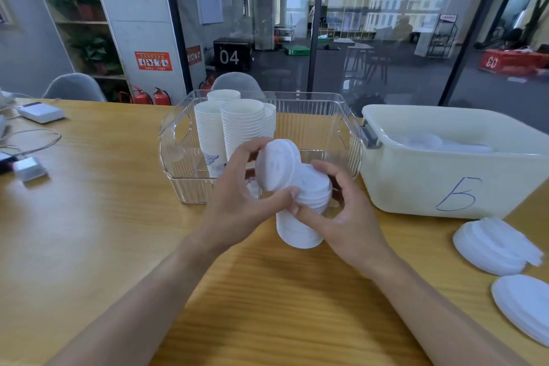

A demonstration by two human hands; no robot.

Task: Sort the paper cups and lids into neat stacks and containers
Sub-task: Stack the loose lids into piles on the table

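Observation:
My left hand (242, 190) pinches a white plastic lid (277, 165), tilted up on edge above a stack of white lids (313, 192). My right hand (341, 208) curls round that lid stack, which sits on a white paper cup (297, 232) held over the table. Behind them a clear ribbed bin (320, 125) holds several tall stacks of white paper cups (234, 128). A cream bin marked "5" (430, 181) at the right holds loose lids (427, 141).
Two piles of white lids lie on the wooden table at the right: a fanned one (496, 245) and a flat one (524, 303). Cables and small grey devices (29, 168) sit at the left edge. Grey chairs stand behind the table.

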